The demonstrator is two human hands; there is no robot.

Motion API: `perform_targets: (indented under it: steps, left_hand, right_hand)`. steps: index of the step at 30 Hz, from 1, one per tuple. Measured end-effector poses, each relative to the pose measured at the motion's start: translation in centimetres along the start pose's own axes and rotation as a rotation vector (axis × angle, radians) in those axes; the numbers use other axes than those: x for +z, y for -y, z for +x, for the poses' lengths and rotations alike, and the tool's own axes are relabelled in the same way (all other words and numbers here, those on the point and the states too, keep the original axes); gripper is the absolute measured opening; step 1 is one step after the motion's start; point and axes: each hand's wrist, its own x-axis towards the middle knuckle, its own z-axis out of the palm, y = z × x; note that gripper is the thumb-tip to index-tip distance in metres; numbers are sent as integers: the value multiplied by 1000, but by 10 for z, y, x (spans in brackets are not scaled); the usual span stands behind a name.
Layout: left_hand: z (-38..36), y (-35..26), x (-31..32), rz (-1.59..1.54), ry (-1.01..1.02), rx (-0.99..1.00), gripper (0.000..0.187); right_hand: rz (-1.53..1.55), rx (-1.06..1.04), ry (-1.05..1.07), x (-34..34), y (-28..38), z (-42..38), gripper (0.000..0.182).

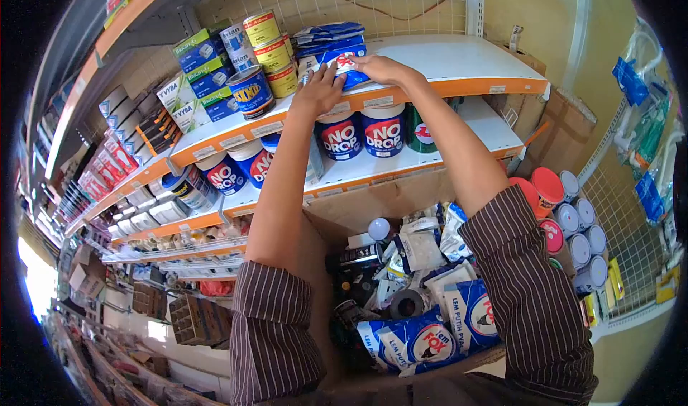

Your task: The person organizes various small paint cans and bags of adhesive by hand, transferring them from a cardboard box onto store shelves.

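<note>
My left hand lies with fingers spread on the front of a blue and white packet on the top shelf. From the right, my right hand touches the same packet, fingers stretched over its upper face. Behind it more blue packets are stacked. To the left stand yellow cans and a dark blue can. Below my arms, a cardboard box holds blue and white glue packets, a grey tape roll and other mixed goods.
Paint tubs stand on the shelf below, under an orange shelf edge. Round cans are stacked right of the box. Light boxes line the shelf at left. A wire rack stands at the far right.
</note>
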Motion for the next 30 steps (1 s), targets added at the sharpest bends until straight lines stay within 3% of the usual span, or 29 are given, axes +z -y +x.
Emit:
perform_targets:
  steps: [6, 14, 19, 21, 22, 24, 25, 28, 30]
  left_hand:
    - [11, 5, -1, 54, 89, -10, 56]
    - [33, 33, 36, 145, -18, 41, 57]
    - [20, 29, 34, 59, -176, 91, 54]
    - [-18, -4, 11, -104, -297, 103, 52]
    - [-47, -35, -5, -98, -382, 85, 49]
    - [-78, -64, -3, -224, -495, 276, 39]
    - [-97, -81, 1, -297, -508, 351, 36]
    - [-153, -131, 39, -666, -237, 271, 33]
    - [-182, -158, 70, -737, -47, 345, 32]
  right_hand:
    - [-60, 154, -124, 12, -7, 3, 44]
    - [-269, 236, -122, -13, 19, -43, 34]
    - [-105, -172, -551, -13, 1, -129, 22]
    - [-104, -181, -634, -5, -1, -179, 18]
    - [-41, -162, -588, 3, -12, -201, 16]
    - [-82, 190, -294, 18, -21, -252, 21]
    - [-113, 243, -206, 34, -43, -272, 21]
    - [-151, 385, 139, 73, -87, -318, 24]
    - [-239, 389, -53, 99, -88, -338, 24]
